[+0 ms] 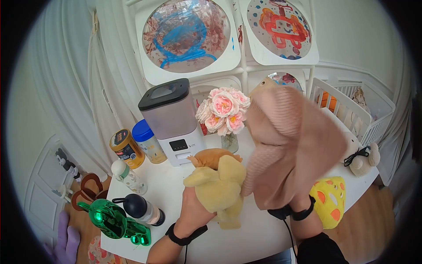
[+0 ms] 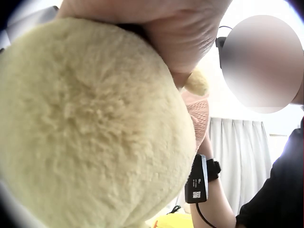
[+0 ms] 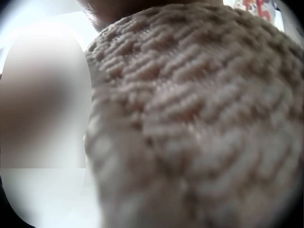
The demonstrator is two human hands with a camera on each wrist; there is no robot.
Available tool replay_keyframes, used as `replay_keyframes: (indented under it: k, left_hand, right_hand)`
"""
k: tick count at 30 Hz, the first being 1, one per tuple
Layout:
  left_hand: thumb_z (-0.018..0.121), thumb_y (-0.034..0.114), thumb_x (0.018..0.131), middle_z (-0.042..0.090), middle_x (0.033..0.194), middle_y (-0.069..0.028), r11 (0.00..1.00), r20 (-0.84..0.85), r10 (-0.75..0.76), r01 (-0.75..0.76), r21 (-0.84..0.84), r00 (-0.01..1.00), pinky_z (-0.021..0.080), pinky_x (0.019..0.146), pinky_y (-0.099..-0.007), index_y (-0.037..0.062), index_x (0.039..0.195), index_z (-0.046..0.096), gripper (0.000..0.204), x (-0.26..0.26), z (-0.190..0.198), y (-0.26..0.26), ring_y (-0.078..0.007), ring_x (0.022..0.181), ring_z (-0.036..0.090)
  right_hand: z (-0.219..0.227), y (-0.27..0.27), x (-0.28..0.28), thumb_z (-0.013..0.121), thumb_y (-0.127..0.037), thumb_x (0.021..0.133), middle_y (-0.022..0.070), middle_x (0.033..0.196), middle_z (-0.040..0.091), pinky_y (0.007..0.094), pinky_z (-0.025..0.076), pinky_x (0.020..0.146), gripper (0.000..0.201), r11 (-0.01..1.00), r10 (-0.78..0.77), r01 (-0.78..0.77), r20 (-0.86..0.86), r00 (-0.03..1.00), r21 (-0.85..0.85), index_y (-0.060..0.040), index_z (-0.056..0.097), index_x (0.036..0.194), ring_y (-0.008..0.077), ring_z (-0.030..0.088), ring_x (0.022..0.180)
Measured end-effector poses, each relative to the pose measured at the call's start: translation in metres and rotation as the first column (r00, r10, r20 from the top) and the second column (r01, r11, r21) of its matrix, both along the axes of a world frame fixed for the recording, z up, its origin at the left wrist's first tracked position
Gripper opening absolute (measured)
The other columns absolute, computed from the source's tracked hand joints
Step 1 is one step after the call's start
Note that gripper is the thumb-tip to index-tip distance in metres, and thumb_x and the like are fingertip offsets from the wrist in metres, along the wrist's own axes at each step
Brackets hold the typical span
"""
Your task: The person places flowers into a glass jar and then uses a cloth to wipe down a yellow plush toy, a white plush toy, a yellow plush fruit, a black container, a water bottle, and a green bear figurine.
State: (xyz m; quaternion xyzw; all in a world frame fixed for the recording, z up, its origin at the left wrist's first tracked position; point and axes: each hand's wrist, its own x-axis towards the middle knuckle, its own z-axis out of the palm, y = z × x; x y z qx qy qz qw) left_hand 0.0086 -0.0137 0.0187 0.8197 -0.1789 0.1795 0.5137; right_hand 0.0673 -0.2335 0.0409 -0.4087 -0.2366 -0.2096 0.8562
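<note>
My left hand (image 1: 193,214) grips a pale yellow plush toy (image 1: 217,189) over the middle of the table, its fingers mostly hidden behind the toy. In the left wrist view its round fuzzy body (image 2: 90,128) fills much of the frame. An orange-brown soft piece (image 1: 215,156) shows at the toy's far side. To the right, my right hand (image 1: 301,203) holds up a dusty-pink ribbed knit cloth (image 1: 281,149), which covers most of the hand. Close up in the right wrist view is its textured knit (image 3: 190,104). A beige part with a dark dot (image 1: 263,82) shows above the cloth.
Behind the hands stand a food dispenser (image 1: 169,119) and pink flowers (image 1: 224,108) in a glass vase. Jars, bottles and a shiny green figure (image 1: 110,222) line the table's left side. At right lie a yellow cheese-shaped plush (image 1: 330,200) and a white plush (image 1: 365,160).
</note>
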Motion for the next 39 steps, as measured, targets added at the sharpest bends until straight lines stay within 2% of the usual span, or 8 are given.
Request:
replay_keyframes:
  k: [5,10,14,18,29,31,35,39]
  left_hand:
    - [0.081,0.021,0.077,0.067,0.11,-0.01,0.987,-0.048,0.061,-0.054,0.151,0.997,0.051,0.089,-0.0401,0.0045,0.115,0.066,0.044,-0.009,0.003,-0.013,-0.0258,0.103,0.065]
    - [0.081,0.022,0.075,0.065,0.111,-0.0114,0.953,0.053,0.069,-0.082,0.291,0.996,0.049,0.091,-0.0413,0.0042,0.114,0.065,0.045,-0.021,0.012,-0.027,-0.0285,0.107,0.062]
    - [0.08,0.022,0.075,0.064,0.112,-0.0125,0.92,0.147,0.063,-0.115,0.374,0.987,0.047,0.092,-0.0423,0.004,0.114,0.065,0.046,-0.03,0.011,-0.033,-0.0306,0.11,0.059]
    - [0.068,0.02,0.092,0.056,0.126,-0.0098,0.968,0.048,-0.024,0.012,0.251,0.999,0.049,0.099,-0.0375,0.0066,0.14,0.037,0.059,-0.009,-0.052,-0.006,-0.0227,0.123,0.054]
    - [0.088,0.027,0.066,0.06,0.115,-0.0169,0.996,0.061,-0.086,0.086,-0.001,0.994,0.044,0.094,-0.0457,0.0007,0.118,0.058,0.066,0.006,-0.042,-0.007,-0.0373,0.108,0.055]
    - [0.089,0.027,0.064,0.06,0.122,-0.0178,0.893,-0.136,-0.149,0.074,-0.443,0.979,0.044,0.094,-0.0439,0.0015,0.122,0.057,0.071,0.009,-0.042,-0.015,-0.0361,0.109,0.056]
    - [0.088,0.023,0.068,0.06,0.127,-0.0169,0.771,-0.132,-0.241,0.107,-0.628,0.961,0.046,0.096,-0.0417,0.0023,0.126,0.057,0.069,0.008,-0.036,-0.02,-0.0336,0.112,0.059]
    - [0.087,0.023,0.069,0.06,0.127,-0.0164,0.862,-0.152,-0.174,0.076,-0.501,0.973,0.047,0.096,-0.0413,0.0023,0.127,0.056,0.068,0.006,-0.035,-0.018,-0.0328,0.112,0.06]
  right_hand:
    - [0.009,0.042,-0.027,0.074,-0.029,0.087,0.0119,0.124,0.06,0.0486,0.036,0.107,0.046,0.431,0.338,0.304,0.465,0.818,-0.849,-0.0091,0.064,0.128,0.0339,0.048,0.129]
    - [-0.01,0.051,-0.026,0.068,-0.027,0.093,0.0081,0.103,0.066,0.037,0.047,0.088,0.028,0.493,0.296,0.212,0.391,0.871,-0.844,-0.0057,0.069,0.111,0.0279,0.059,0.106]
    - [-0.001,0.044,-0.028,0.055,-0.033,0.104,0.0041,0.089,0.069,0.025,0.05,0.068,0.036,0.809,0.393,-0.485,-0.308,0.866,-0.332,-0.0004,0.069,0.103,0.0123,0.063,0.078]
    - [0.011,0.034,-0.022,0.048,-0.039,0.106,0.0005,0.087,0.067,0.0233,0.05,0.066,0.042,0.83,0.384,-0.538,-0.547,0.744,-0.149,-0.0022,0.067,0.102,0.0071,0.059,0.072]
    - [-0.018,0.02,0.008,0.049,-0.033,0.105,0.0089,0.12,0.063,0.0323,0.053,0.093,0.041,0.92,0.391,-0.353,-0.341,0.855,0.169,-0.0034,0.05,0.133,0.0196,0.063,0.107]
    - [-0.017,0.008,0.022,0.052,-0.029,0.103,0.0109,0.129,0.06,0.0355,0.051,0.099,0.043,0.544,0.786,-0.773,0.123,0.605,0.327,-0.0036,0.048,0.137,0.0229,0.061,0.115]
    - [-0.032,-0.011,0.012,0.058,-0.031,0.099,0.0135,0.138,0.055,0.0415,0.045,0.105,0.052,0.862,0.405,-0.429,-0.143,0.903,-0.268,-0.0037,0.046,0.141,0.0282,0.056,0.124]
    - [0.011,0.027,-0.01,0.073,-0.036,0.086,0.0175,0.144,0.047,0.0497,0.031,0.111,0.069,0.54,0.352,0.215,0.45,0.821,-0.814,-0.0063,0.048,0.143,0.0364,0.045,0.131]
